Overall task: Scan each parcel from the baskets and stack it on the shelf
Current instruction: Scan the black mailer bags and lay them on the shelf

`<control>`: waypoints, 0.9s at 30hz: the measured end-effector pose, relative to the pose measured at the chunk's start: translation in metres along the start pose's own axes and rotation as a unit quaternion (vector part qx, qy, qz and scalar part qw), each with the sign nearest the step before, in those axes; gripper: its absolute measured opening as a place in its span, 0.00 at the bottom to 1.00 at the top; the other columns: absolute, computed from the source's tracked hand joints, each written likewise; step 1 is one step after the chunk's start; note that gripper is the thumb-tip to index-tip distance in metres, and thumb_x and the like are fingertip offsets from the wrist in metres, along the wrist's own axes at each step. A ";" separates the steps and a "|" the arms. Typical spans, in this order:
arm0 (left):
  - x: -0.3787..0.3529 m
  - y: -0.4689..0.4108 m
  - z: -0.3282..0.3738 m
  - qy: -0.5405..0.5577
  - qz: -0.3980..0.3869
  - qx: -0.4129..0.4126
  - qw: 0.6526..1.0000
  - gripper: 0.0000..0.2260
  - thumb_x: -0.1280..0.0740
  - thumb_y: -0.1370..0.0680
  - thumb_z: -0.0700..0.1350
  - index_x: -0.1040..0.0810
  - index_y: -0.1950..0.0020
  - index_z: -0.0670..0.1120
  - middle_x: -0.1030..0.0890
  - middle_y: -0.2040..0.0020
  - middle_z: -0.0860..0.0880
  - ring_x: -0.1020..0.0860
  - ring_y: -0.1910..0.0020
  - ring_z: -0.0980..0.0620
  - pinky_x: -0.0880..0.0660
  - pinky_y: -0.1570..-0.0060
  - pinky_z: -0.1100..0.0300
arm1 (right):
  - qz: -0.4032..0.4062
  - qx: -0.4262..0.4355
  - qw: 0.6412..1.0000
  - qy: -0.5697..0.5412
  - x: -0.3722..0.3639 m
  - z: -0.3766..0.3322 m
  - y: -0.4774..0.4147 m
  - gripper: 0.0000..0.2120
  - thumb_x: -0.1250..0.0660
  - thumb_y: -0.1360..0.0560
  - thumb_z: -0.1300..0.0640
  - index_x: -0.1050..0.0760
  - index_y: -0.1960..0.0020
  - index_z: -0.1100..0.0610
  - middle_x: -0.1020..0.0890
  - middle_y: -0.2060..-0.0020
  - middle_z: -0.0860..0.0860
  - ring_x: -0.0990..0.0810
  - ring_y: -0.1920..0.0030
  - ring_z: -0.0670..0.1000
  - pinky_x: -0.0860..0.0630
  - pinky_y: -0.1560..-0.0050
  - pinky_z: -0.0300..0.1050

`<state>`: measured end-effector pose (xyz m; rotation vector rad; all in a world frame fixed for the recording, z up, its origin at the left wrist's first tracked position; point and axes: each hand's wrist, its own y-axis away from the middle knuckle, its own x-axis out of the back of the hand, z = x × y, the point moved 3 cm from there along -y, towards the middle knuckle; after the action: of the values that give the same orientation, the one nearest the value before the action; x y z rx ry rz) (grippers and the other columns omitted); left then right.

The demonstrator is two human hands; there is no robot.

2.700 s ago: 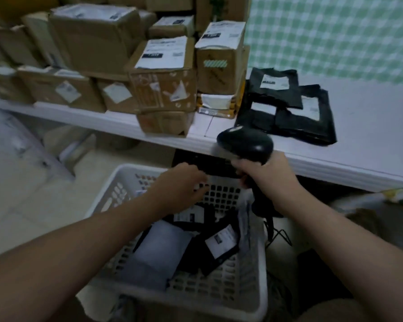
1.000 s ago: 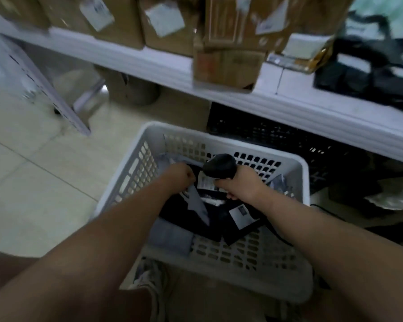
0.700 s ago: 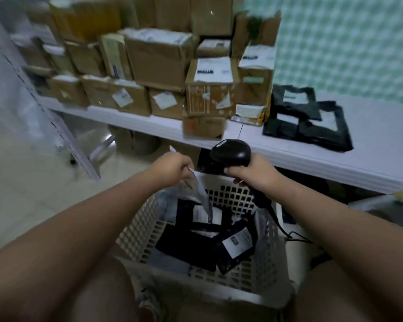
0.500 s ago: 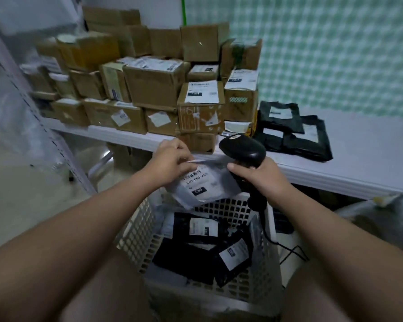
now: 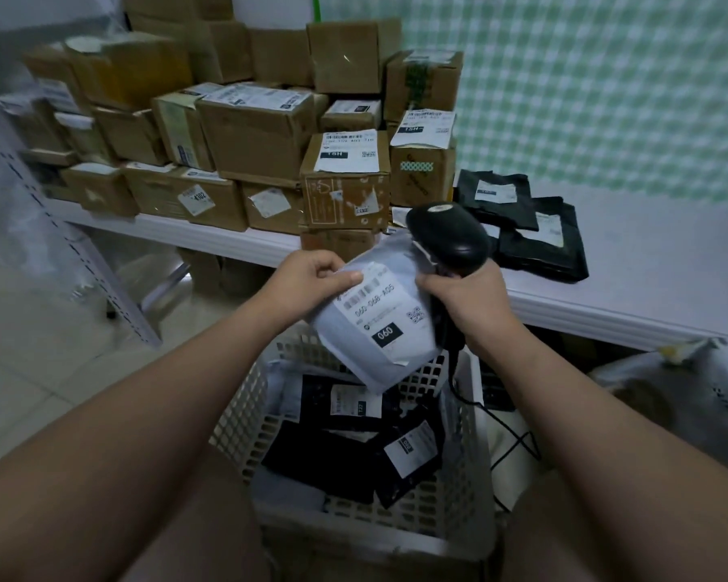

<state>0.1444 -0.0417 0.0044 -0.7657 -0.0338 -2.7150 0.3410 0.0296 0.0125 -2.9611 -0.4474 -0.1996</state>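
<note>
Parcel (image 5: 379,325) hanging in the air over the basket (image 5: 473,417), not touching it, tilting so one corner is pointing down at the black bags (image 5: 333,451) piled inside. Pinching its upper left corner with the left hand (image 5: 307,279), thumb lying across the top of the label (image 5: 375,308), fingers curling round behind. Gripping the scanner (image 5: 446,237) by the handle with the right hand (image 5: 469,300), fist closing tight, and catching the parcel's right edge with the thumb at the same time. Both forearms reaching forward and angling inward, wrists nearly level. Scanner head poking up above the knuckles, just past the parcel's top edge, cable (image 5: 518,447) trailing down beside the basket.

Looking at a pale grey plastic mailer, kinda crumpled, with a white label facing up: barcode, "060-068-A05", a small QR square and a black "060" box. Lower label corner peeling a bit.

Room-wise: shelf (image 5: 648,287) edge running right behind the hands. Cardboard boxes (image 5: 261,136) crowding the left half, stacking several high. Flat black mailers (image 5: 534,233) lying just beside them. Plenty of bare shelf showing to the right of those, all the way to the checked wall. Open floor lying off to the left of the basket.
</note>
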 end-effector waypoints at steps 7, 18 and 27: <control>0.017 -0.003 -0.010 0.129 -0.003 0.066 0.989 0.05 0.29 0.26 0.37 0.20 0.50 0.40 0.17 0.64 0.49 0.23 0.68 0.54 0.22 0.64 0.64 | 0.119 -0.026 0.985 -0.122 0.013 -0.002 -0.003 0.06 0.29 0.30 0.70 0.20 0.55 0.63 0.21 0.65 0.52 0.22 0.66 0.43 0.24 0.61 0.37; 0.033 -0.002 -0.019 0.098 0.124 0.071 0.985 0.03 0.30 0.25 0.35 0.21 0.52 0.40 0.21 0.67 0.48 0.25 0.75 0.59 0.25 0.69 0.68 | -0.062 0.014 0.984 0.169 0.001 -0.008 0.019 0.07 0.25 0.30 0.53 0.22 0.63 0.54 0.22 0.69 0.47 0.25 0.65 0.43 0.31 0.65 0.36; 0.035 -0.003 -0.024 0.098 0.133 0.094 0.982 0.05 0.30 0.25 0.37 0.21 0.59 0.46 0.20 0.66 0.46 0.25 0.69 0.50 0.23 0.56 0.54 | -0.073 0.037 0.978 0.190 -0.001 -0.009 0.025 0.11 0.26 0.29 0.53 0.19 0.56 0.61 0.18 0.64 0.56 0.21 0.61 0.49 0.28 0.60 0.42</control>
<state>0.1030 -0.0516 0.0018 -0.4147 -0.1301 -2.4747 0.3464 0.0040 0.0184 -2.7248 -0.6011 -0.7324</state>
